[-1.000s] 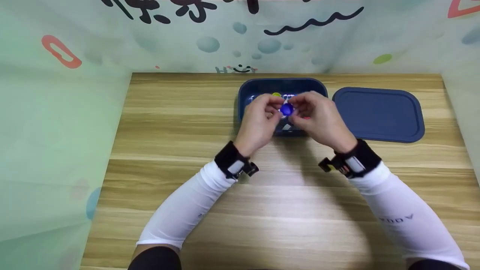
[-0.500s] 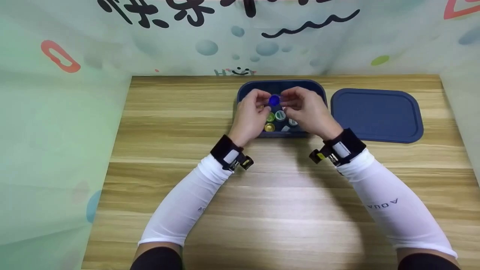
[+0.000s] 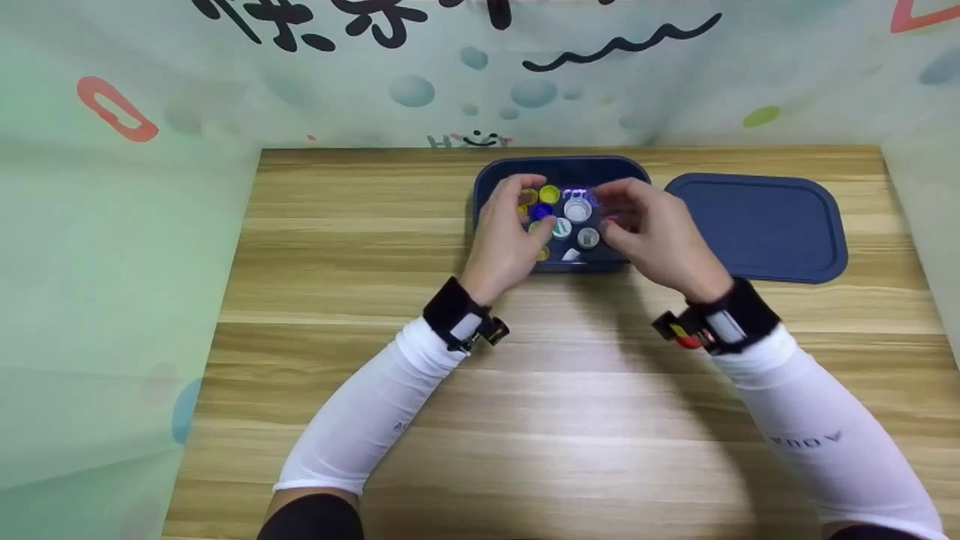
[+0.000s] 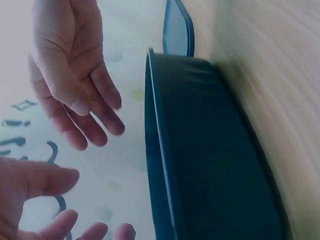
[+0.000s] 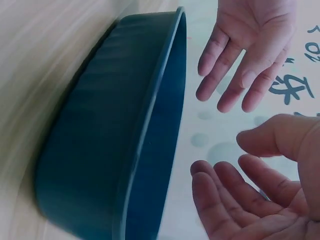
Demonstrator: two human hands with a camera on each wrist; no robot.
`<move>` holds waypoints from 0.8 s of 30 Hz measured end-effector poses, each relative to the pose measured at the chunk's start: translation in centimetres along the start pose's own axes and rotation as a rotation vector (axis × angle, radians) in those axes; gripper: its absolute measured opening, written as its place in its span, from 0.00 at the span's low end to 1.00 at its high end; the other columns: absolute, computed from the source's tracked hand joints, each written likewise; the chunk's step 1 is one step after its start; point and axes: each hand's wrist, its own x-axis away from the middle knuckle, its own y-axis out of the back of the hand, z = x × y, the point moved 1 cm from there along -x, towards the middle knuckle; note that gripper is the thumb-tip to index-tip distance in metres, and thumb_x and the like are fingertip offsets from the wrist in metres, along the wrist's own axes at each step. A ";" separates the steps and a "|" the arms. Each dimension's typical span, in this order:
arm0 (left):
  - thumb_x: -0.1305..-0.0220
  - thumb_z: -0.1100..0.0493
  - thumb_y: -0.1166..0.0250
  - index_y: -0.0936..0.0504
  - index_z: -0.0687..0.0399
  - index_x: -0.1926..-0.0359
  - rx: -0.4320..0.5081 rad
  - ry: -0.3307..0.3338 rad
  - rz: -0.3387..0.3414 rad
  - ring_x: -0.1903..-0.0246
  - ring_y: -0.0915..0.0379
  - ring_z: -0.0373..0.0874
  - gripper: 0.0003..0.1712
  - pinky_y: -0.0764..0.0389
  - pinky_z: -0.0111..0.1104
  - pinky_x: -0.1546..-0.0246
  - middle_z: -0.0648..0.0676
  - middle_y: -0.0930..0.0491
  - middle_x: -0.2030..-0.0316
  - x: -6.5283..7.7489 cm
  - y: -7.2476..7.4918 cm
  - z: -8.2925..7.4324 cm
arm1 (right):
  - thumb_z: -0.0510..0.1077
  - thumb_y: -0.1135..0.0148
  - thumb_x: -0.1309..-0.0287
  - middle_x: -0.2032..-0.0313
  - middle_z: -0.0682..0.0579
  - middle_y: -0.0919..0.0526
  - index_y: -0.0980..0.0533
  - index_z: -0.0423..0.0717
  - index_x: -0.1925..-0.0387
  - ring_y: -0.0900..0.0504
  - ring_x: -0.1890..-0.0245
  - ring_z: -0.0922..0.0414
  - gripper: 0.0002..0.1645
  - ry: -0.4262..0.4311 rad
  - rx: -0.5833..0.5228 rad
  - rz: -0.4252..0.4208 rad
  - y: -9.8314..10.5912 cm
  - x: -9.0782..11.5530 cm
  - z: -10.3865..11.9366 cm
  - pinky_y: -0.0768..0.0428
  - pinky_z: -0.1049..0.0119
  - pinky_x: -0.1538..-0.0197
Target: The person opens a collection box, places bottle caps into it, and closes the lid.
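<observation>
Both hands hover over the deep dark blue box, fingers loosely bent and nothing between them. My left hand is over its left part; my right hand is at its right side. Between them, bottle caps lie inside: a dark blue cap near the left thumb, a yellow cap behind it, a white cap and a grey-white cap near the right fingertips. In the wrist views, the left fingers and right fingers are spread above the rim. The hands cover some caps.
A flat dark blue lid lies right of the box on the wood-grain table. A printed cloth hangs close behind the box and along both sides. Each wrist wears a black band with a small camera.
The blue cap held up between the fingers has been let go and now lies in the box. The hands have parted, the right one moving rightward.
</observation>
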 end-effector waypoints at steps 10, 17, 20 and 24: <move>0.41 0.58 0.24 0.23 0.55 0.38 -0.062 -0.154 0.127 0.51 0.29 0.40 0.31 0.26 0.29 0.49 0.50 0.26 0.46 2.7 -2.3 -1.5 | 0.38 0.31 0.40 0.60 0.49 0.18 0.20 0.41 0.48 0.21 0.62 0.57 0.18 0.098 0.282 -0.058 3.0 5.1 -1.1 0.24 0.64 0.60; 0.40 0.52 0.23 0.22 0.54 0.40 -0.154 -0.202 0.299 0.58 0.25 0.44 0.30 0.25 0.26 0.56 0.52 0.22 0.49 4.6 -4.4 -0.7 | 0.43 0.26 0.44 0.53 0.42 0.22 0.23 0.39 0.43 0.20 0.60 0.47 0.28 -0.014 0.469 0.173 4.1 8.8 -3.2 0.18 0.52 0.61; 0.41 0.50 0.23 0.22 0.55 0.41 -0.208 -0.203 0.359 0.58 0.25 0.43 0.30 0.26 0.25 0.57 0.53 0.22 0.51 5.2 -5.3 0.2 | 0.43 0.24 0.47 0.54 0.40 0.23 0.25 0.38 0.44 0.22 0.67 0.50 0.31 -0.041 0.530 0.236 3.9 10.1 -4.5 0.19 0.53 0.66; 0.42 0.48 0.23 0.22 0.54 0.41 -0.271 -0.184 0.422 0.55 0.27 0.40 0.31 0.25 0.26 0.54 0.52 0.22 0.53 6.0 -6.4 1.3 | 0.43 0.24 0.48 0.56 0.38 0.23 0.25 0.35 0.48 0.21 0.70 0.50 0.29 -0.058 0.563 0.271 3.2 11.3 -6.1 0.18 0.51 0.66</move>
